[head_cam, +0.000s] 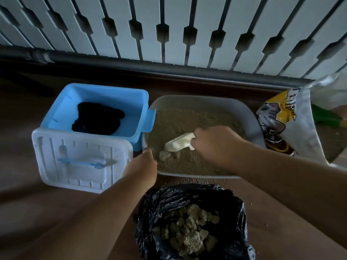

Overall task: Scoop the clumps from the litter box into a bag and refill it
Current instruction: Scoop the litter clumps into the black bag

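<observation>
A grey litter box point(242, 107) full of tan litter sits on the floor in the middle. My right hand point(216, 143) grips a white scoop point(178, 143), its blade down in the litter beside two clumps point(165, 156) near the front left corner. My left hand point(144, 164) holds the box's front left rim. Just in front of the box stands an open black bag point(234, 207) with several clumps point(189, 229) inside. A white and yellow litter sack point(293, 117) with a cat picture leans at the right.
A blue bin point(112, 94) holding a dark cloth stands left of the box, its white lid point(78, 158) leaning in front. A white slatted radiator point(169, 29) runs along the back. Spilled grains dot the wooden floor point(195, 180).
</observation>
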### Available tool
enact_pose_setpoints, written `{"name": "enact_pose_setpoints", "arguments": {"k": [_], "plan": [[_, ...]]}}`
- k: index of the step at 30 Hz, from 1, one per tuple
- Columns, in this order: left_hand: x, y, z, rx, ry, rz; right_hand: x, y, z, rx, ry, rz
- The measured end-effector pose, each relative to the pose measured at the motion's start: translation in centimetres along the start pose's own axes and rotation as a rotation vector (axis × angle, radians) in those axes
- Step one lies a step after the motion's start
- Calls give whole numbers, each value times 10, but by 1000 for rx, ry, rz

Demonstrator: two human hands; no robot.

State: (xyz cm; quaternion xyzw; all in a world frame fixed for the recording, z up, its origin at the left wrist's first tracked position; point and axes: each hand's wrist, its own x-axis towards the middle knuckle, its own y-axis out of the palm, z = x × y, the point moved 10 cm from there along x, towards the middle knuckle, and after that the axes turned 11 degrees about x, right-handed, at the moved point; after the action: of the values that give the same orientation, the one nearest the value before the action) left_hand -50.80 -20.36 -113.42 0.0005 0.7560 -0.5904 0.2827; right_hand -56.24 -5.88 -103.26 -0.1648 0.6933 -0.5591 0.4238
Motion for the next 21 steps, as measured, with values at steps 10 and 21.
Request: {"name": "enact_pose_setpoints", "arguments": {"k": [10,21], "plan": [[-9,-1,-2,18,53,-22,6,-17,-65,108,296,-109],[-13,5,-3,20,52,5,-20,-9,-6,56,50,41]]}}
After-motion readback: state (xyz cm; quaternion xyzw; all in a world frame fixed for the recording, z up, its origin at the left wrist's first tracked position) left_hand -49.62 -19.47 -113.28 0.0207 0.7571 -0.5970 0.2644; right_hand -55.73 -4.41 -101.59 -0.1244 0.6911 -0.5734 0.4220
